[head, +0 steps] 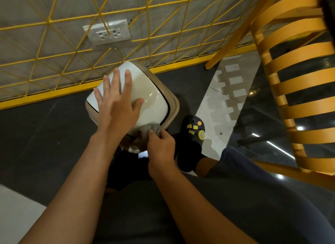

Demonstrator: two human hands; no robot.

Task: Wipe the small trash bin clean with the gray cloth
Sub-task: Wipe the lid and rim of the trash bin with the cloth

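Note:
A small trash bin (pixel 154 96) with a glossy white lid and a beige rim stands on the dark floor in front of me, near a yellow rail. My left hand (pixel 116 100) lies flat on the lid with its fingers spread and straight. My right hand (pixel 160 145) grips the bunched gray cloth (pixel 151 128) and holds it against the near edge of the bin's rim. Most of the bin's body is hidden under the lid and my arms.
A yellow wire lattice (pixel 145 26) with a wall socket (pixel 107 33) behind it runs along the back. An orange slatted chair (pixel 293 80) stands at the right. My foot in a dark clog (pixel 194 134) is right of the bin.

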